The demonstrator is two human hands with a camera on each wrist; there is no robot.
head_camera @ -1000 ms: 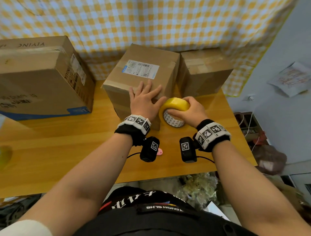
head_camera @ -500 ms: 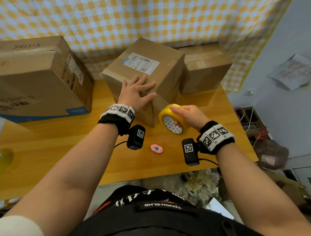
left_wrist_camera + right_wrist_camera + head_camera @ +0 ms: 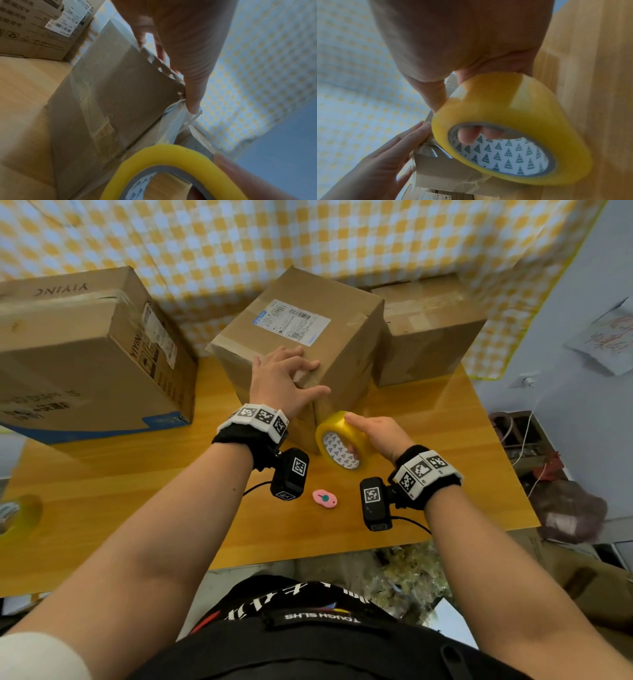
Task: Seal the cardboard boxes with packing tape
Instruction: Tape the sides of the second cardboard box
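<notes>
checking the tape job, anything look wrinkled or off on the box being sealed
Yes. The clear tape at the corner of the middle cardboard box is crumpled and lifted off, not flat, just under the left hand. The right hand holds the yellow tape roll.

Yellow tape roll with triangle-printed white core, brown cardboard box bearing white label, yellow-and-white checked cloth at 12 o'clock, pink-and-teal cutter, honey-coloured wooden table.

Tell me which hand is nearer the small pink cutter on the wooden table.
Left, marginally. The left hand presses the labelled cardboard box beyond the small pink cutter; the right hand, up and right, holds the yellow tape roll.
</notes>
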